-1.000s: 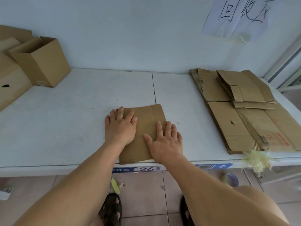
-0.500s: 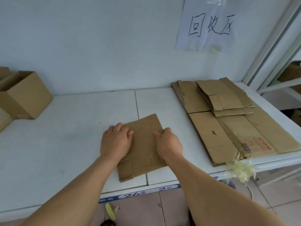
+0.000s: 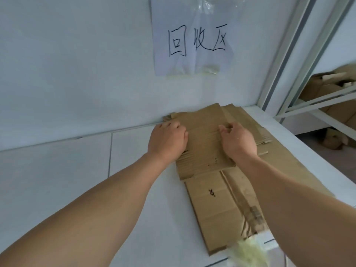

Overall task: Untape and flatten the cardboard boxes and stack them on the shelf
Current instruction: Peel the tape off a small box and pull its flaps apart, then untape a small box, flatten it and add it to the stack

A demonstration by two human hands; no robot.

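Head view, nearest first: a pale yellow wad of tape lay at the white shelf edge, beside a stack of flattened brown cardboard sheets. Farther on, a small flattened brown cardboard box sat atop that stack, the left hand gripping its left edge and the right hand its right, fingers curled. Beyond, a white handwritten paper sign hung on the wall.

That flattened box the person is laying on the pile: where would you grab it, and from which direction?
Take the flattened box by its two side edges, coming in from the near side, much as the left hand and right hand do now. It lies flat on the stack of flattened boxes, so only its edges give fingers anything to curl round.
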